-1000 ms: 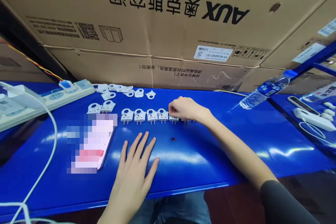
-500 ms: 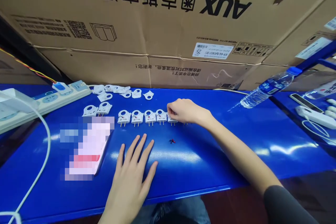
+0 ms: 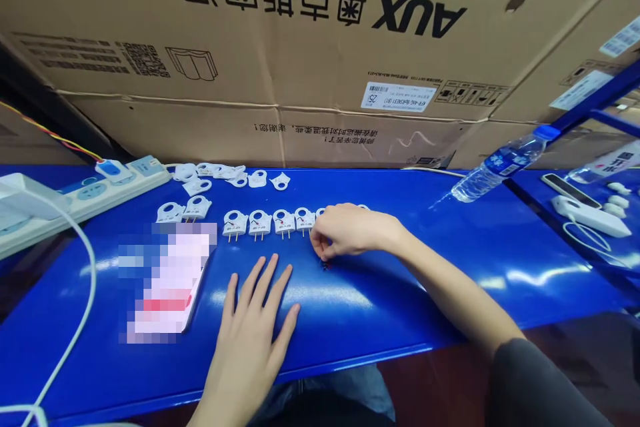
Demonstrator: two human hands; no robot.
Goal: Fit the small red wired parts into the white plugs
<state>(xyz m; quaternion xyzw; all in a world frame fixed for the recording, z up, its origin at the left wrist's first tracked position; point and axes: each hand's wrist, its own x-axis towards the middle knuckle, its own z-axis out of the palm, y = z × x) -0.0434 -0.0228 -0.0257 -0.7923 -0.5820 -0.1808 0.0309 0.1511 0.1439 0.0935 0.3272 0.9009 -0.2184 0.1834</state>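
Observation:
My left hand (image 3: 245, 347) lies flat on the blue table with its fingers spread, holding nothing. My right hand (image 3: 345, 230) is closed in a pinch, its fingertips right at some tiny black-and-red pieces (image 3: 327, 267) on the tabletop. Whatever sits between the fingertips is too small to make out. Behind it runs a row of white two-pin plug parts with round rings, among them one at the left end (image 3: 235, 223) and another (image 3: 284, 221). Small dark or red bits show on some of them. The right hand partly covers the row's right side.
More white ring parts (image 3: 257, 178) lie farther back, and two plug parts (image 3: 197, 207) stand behind a phone (image 3: 173, 280). A power strip (image 3: 125, 180) with a white cable is at left. A water bottle (image 3: 500, 167) leans at right. A large cardboard box (image 3: 300, 80) borders the back.
My right hand has moved from the row of plug parts toward me, down to the tiny black-and-red pieces. My left hand stays in place. The view has shifted slightly.

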